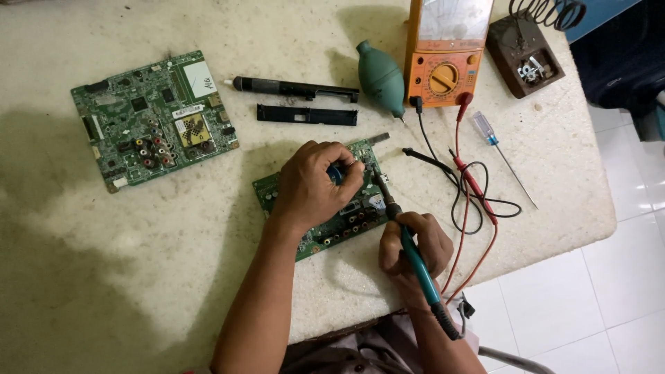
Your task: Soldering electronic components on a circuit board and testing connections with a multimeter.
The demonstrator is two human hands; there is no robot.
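Right hand [414, 251] fingers clenching slim teal soldering iron [415, 260], left hand [315, 183] fingers curled, pressing green circuit board [332, 228]

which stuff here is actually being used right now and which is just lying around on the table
In use:
- soldering iron, held in the right hand, tip on the board
- small circuit board, under the left hand

Lying about:
- larger circuit board
- desoldering pump
- black strip
- green blower bulb
- orange multimeter with its probes
- screwdriver
- iron stand
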